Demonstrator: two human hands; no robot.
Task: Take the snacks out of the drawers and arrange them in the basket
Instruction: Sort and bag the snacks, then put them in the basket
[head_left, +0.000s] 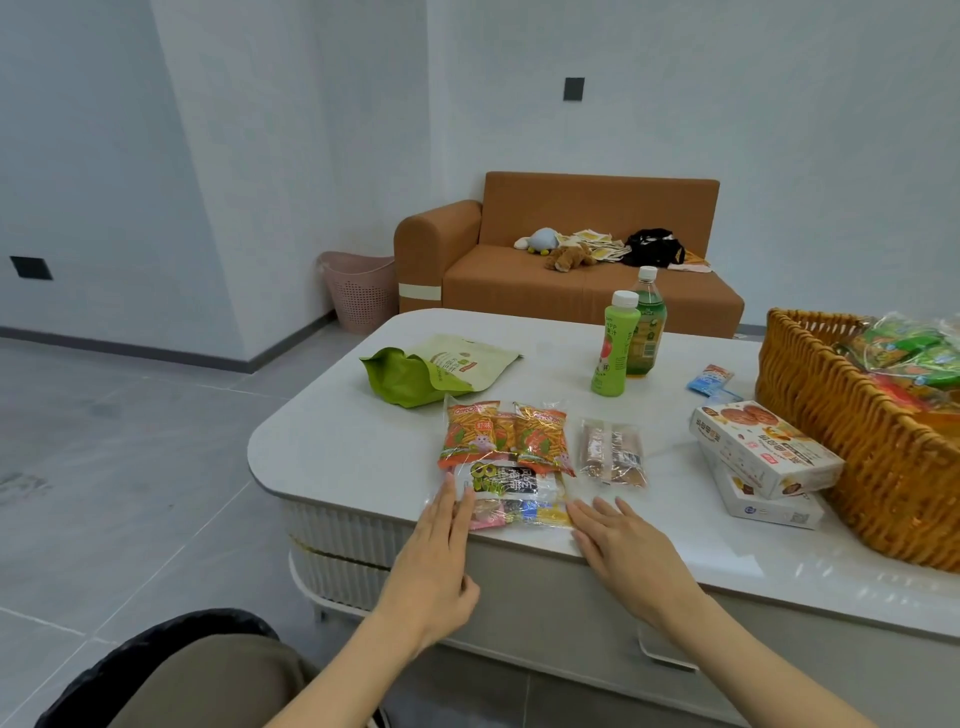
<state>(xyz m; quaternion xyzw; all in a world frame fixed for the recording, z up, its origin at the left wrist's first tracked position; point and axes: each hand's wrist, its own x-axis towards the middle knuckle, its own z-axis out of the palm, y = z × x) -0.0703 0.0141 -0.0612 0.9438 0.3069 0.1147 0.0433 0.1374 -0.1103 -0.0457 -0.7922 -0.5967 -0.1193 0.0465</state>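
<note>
Partway through, by my read: wicker basket (852, 447) at the right edge of the white surface (332, 441) already holds a heap of crinkly cellophane snack packs in green and red, but most snacks are out on the surface, not yet binned. Left hand (436, 561) and right hand (623, 551) are both open, fingers flat and straight, bracketing a clear-wrapped multipack (511, 493) at the near edge; left fingertips touch its wrap, right hand sits just beside it, nothing gripped. Likely about to scoop it up. Left to move: orange stick-snack bags (506, 434) touching the multipack's far side, glossy film; a clear pack of brown bars (613, 452) just right of those; two stacked cardboard cookie boxes (763, 457), rigid, matte, right against the basket wall; a small blue sachet (710, 378); a soft green pouch (441, 369) lying flat, top crumpled open. Two plastic bottles (628, 343) stand upright mid-surface, green, white caps. Drawer fronts below the surface look shut; can't tell if anything remains inside. Basket weave is coarse, stiff, honey-coloured.
</note>
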